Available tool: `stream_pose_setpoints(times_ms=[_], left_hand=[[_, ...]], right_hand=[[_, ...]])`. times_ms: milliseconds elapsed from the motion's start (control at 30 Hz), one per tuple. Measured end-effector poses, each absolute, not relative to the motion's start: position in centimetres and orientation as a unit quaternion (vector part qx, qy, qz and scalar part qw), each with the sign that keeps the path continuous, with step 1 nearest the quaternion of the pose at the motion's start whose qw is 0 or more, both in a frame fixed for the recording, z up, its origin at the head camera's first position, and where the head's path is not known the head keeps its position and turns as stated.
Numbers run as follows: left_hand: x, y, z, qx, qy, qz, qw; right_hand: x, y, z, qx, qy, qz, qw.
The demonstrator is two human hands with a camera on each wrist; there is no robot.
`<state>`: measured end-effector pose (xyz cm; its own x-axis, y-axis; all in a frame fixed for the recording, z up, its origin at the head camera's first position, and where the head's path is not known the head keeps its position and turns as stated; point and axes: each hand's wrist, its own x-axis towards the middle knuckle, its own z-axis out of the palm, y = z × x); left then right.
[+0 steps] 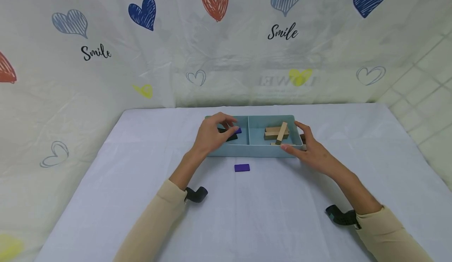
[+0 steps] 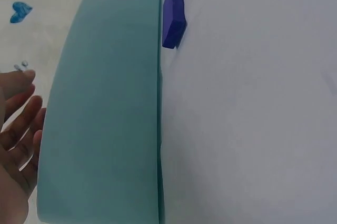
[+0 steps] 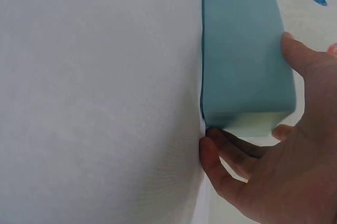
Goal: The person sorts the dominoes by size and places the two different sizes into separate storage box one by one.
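A pale teal two-compartment box (image 1: 252, 151) stands near the table's far edge. My left hand (image 1: 212, 134) hovers over its left compartment with loosely bent fingers, close to a purple block (image 1: 239, 130) and black blocks (image 1: 232, 137); nothing shows between the fingers in the left wrist view. At the right end, my right hand (image 1: 316, 154) grips the box, thumb on the front rim and fingers round the end wall. Several wooden blocks (image 1: 271, 135) lie in the right compartment, one leaning across the others. Another purple block (image 1: 242, 168) lies on the cloth before the box.
A white cloth (image 1: 275, 215) covers the table. Behind it hangs a pale sheet (image 1: 229, 46) printed with hearts and words. White tiles (image 1: 431, 93) show at the right. A black wrist device (image 1: 196, 194) sits at the left sleeve, another (image 1: 340, 215) at the right.
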<state>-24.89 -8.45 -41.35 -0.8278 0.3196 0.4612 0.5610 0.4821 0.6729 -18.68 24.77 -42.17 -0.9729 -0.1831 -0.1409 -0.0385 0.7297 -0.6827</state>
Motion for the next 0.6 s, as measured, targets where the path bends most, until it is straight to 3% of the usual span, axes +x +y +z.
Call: stream_pose_setpoints(times_ms=[600], left_hand=[[-22.4, -9.3, -40.8, -0.291, -0.837, -0.449, 0.114]], right_hand=[[-18.7, 24.7, -42.2, -0.062, 0.926, -0.358, 0.097]])
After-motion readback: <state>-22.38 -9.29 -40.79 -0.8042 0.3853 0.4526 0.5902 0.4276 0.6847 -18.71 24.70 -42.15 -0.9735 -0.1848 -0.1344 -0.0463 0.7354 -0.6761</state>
